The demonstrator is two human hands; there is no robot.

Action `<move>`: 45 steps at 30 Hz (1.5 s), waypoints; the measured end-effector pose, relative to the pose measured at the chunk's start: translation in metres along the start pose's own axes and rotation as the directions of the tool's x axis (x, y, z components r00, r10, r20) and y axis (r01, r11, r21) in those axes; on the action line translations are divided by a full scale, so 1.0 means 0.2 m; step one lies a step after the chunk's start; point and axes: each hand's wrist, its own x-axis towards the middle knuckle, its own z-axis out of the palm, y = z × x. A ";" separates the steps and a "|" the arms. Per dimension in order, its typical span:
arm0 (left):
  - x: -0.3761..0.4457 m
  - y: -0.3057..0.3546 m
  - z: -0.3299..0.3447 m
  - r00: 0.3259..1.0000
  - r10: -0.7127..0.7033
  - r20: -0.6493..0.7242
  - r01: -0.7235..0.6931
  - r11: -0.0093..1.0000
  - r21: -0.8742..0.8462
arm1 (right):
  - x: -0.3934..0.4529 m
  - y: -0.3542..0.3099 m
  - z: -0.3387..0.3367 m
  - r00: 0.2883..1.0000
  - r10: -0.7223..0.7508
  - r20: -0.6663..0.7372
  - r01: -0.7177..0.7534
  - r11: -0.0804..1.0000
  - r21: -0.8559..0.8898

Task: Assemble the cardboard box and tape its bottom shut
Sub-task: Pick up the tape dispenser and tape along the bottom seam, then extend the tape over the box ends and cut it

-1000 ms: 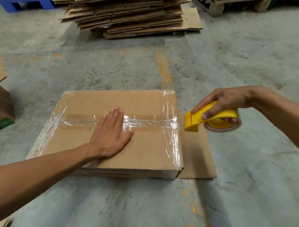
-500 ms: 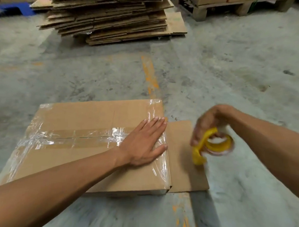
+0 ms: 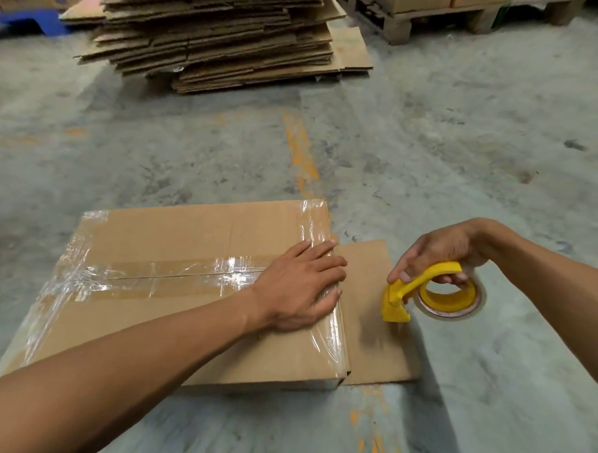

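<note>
- Since a second ago my left hand (image 3: 302,284) had slid from mid-seam to the right edge of the cardboard box (image 3: 185,290), and my right hand (image 3: 440,253) had dropped the tape dispenser (image 3: 425,293) from seam height down close to the floor.
- Left hand lay flat, fingers straight, pressing the tape end over the box's right edge; fingertips just past that edge.
- Right hand was curled round the yellow handle of the dispenser, gripping it; roll sat low, over the edge of the loose flap (image 3: 372,315) that lay flat on the floor to the box's right.
- Box sat upside down on the concrete floor (image 3: 464,165), bottom face up, clear tape (image 3: 172,272) along the centre seam and across both short edges.
- Couldn't tell whether the strip was already cut; no tape visible between box and dispenser.
- Step, as I judged it: smoothing down the last tape end. Bottom looked essentially sealed.
- Next move likely needed: firm rub down the side wall at the right edge, set the dispenser aside, then both hands to flip the box upright.
- Flat cardboard stack (image 3: 213,41) stayed at the far side, well apart.
</note>
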 end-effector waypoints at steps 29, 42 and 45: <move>-0.19 0.13 0.07 0.965 0.261 0.002 -0.260 0.964 0.061 | -0.46 -0.89 0.11 0.819 -0.273 -0.504 0.264 0.960 -0.091; 0.12 0.19 -0.09 0.985 -0.157 0.071 0.169 0.803 -0.572 | -0.52 -0.69 0.24 0.801 -0.434 -0.412 0.524 0.842 0.131; 0.11 0.12 -0.24 0.880 -0.452 0.149 0.280 0.238 -0.930 | -0.55 -0.55 0.21 0.823 -0.394 -0.408 0.532 0.787 0.312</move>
